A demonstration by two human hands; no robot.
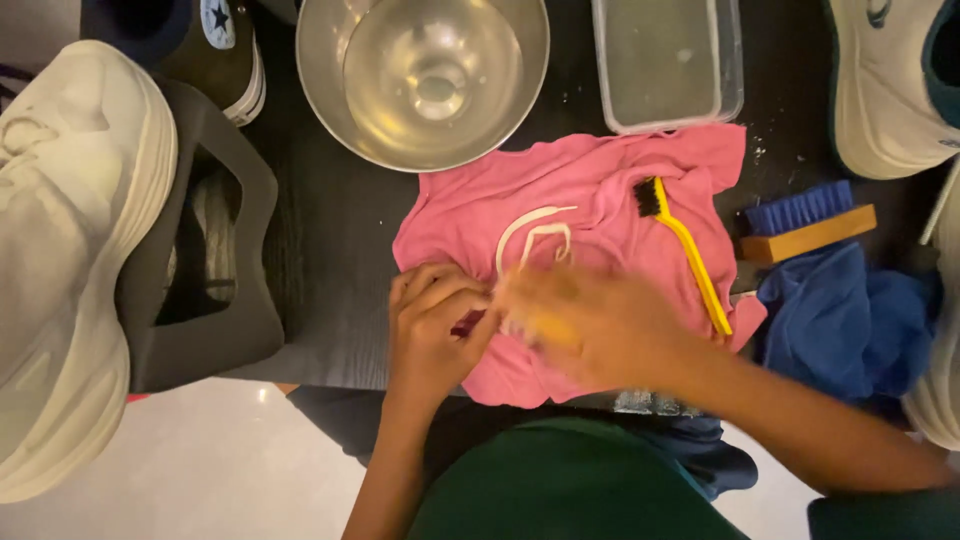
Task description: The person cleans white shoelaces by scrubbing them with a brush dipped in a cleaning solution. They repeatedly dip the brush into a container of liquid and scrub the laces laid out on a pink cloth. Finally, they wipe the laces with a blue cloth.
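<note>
A pink cloth [610, 180] lies spread on the dark table [340, 230], with white shoelaces [535, 232] coiled on it. My left hand [432, 325] presses on the cloth's near left edge, fingers curled on a small dark red item. My right hand [590, 325] is motion-blurred just right of it, over the cloth, and seems closed around something yellowish; I cannot make out what. A yellow-handled brush with black bristles [685, 250] rests on the cloth to the right of my hands.
A steel bowl of water [425, 75] and a clear plastic tub [665, 60] stand behind the cloth. A blue-bristled wooden brush [805, 222] and a blue cloth [850, 320] lie at right. White sneakers [70, 250] [890, 80] flank the table; a dark high-top [200, 45] sits far left.
</note>
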